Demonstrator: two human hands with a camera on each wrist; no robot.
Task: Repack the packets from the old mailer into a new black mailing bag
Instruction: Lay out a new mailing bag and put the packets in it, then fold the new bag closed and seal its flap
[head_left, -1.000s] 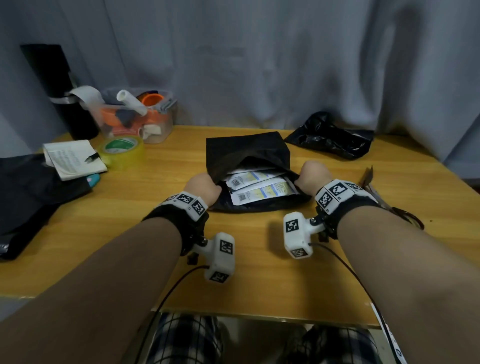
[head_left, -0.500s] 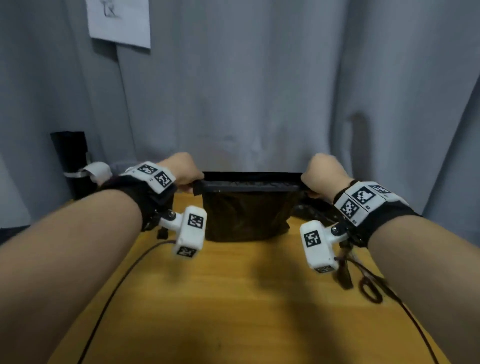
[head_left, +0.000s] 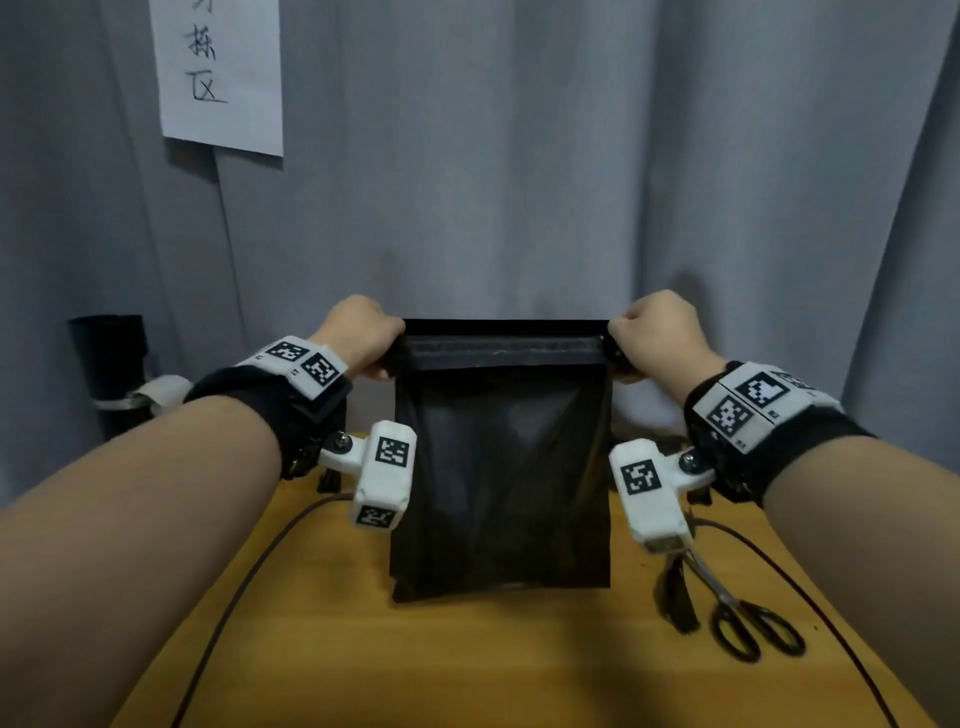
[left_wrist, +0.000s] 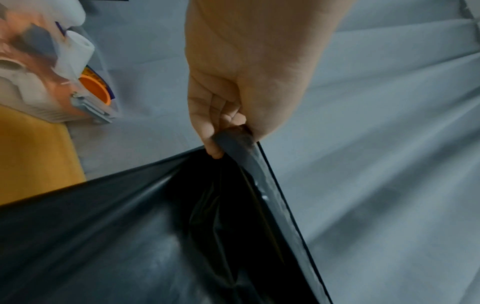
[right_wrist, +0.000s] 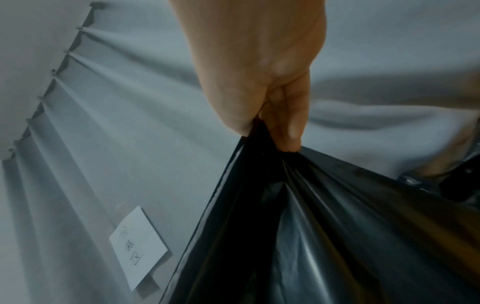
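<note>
The black mailing bag (head_left: 501, 478) hangs upright above the wooden table (head_left: 519, 665), mouth up, its bottom edge near the tabletop. My left hand (head_left: 363, 332) pinches the bag's top left corner and my right hand (head_left: 654, 332) pinches the top right corner, stretching the flap flat between them. In the left wrist view the left hand (left_wrist: 233, 123) grips the folded rim of the black mailing bag (left_wrist: 182, 236). In the right wrist view the right hand (right_wrist: 272, 123) clamps gathered film of the black mailing bag (right_wrist: 337, 236). The packets are hidden inside.
Black-handled scissors (head_left: 748, 623) lie on the table at the right. A black cylinder (head_left: 109, 374) stands at the far left. A clear box of tape rolls (left_wrist: 52, 82) sits at the table's back left. A grey curtain with a paper sign (head_left: 223, 73) hangs behind.
The bag lay flat on the table with packets showing in its mouth; both hands have lifted it upright by its top corners, and the packets have dropped out of sight.
</note>
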